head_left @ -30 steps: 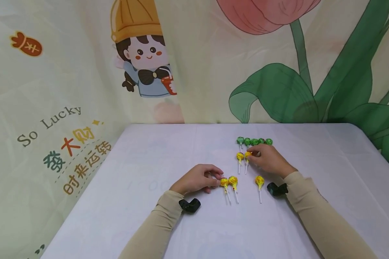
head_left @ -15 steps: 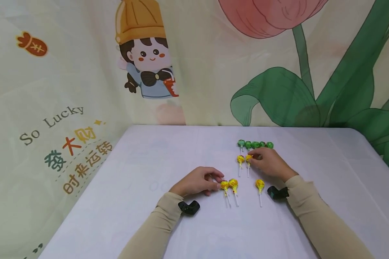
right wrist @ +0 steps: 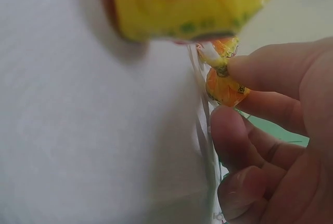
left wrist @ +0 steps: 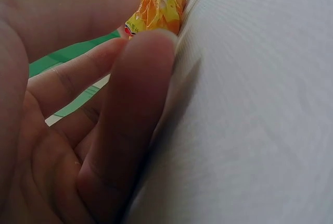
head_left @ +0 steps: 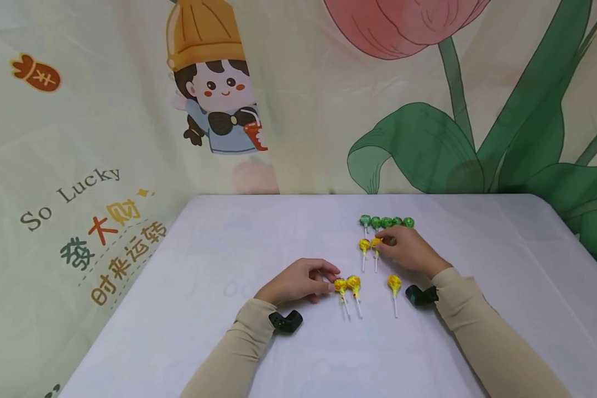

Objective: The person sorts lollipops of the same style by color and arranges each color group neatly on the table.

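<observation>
My left hand pinches the wrapped head of a yellow lollipop between thumb and index finger; in the left wrist view that orange-and-yellow wrapper shows at the fingertips. Right beside it lies another yellow lollipop. Farther back, my right hand has thumb and index finger at the head of a different yellow lollipop, stick toward me. One more yellow lollipop lies just left of that one. A separate yellow lollipop rests nearer me, below the right hand.
Behind the yellow pair, several green lollipops form a row, their sticks partly hidden by the right hand. A white cloth covers the table. The printed backdrop rises at the table's far edge.
Both hands and the lollipops stay in place on the table. Only the head view has shifted slightly.
</observation>
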Demonstrator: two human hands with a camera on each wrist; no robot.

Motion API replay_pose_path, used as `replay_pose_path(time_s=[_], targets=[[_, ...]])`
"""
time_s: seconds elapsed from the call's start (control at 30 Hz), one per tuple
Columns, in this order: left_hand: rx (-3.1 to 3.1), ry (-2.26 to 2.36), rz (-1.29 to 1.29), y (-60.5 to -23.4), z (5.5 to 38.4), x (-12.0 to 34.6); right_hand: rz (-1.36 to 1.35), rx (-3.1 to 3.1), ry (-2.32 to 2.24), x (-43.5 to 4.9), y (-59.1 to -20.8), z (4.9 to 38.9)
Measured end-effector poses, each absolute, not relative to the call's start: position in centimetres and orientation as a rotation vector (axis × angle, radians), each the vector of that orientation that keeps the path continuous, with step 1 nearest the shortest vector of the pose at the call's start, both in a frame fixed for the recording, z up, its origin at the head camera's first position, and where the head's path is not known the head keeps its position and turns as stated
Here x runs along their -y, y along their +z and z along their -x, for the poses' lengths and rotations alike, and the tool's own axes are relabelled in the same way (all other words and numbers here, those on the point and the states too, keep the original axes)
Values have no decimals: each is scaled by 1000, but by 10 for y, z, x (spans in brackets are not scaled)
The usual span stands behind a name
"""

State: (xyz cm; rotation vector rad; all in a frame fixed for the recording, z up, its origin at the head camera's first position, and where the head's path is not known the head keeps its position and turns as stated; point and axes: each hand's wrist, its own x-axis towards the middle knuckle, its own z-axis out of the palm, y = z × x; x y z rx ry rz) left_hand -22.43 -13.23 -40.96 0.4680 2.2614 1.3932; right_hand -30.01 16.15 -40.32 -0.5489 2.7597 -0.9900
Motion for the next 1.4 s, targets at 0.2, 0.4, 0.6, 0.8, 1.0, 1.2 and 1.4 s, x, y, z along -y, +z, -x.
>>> replay_pose_path(time_s=[0.2,0.4,0.6,0.8,1.0,1.2,1.4], targets=[[-2252,1410,-467,-409,224,133,552,-2756,-985,-161,-400,298],[-2249,1415,-463,-408,222,133,560,-2749,-996,-161,-400,297],[-2248,1407,-482,-407,223,133,550,-2754,-987,-162,-398,298],[-2250,1402,-471,-407,223,133,543,-2768,-1012,-165,-396,296],[-2254,1403,-462,-409,222,132,540,-2783,-1071,-174,-388,289],[-2260,1402,-473,-411,223,133,504,-2767,-1065,-182,-385,282],[-2268,1394,-464,-411,221,132,486,-2725,-1106,-190,-385,268]])
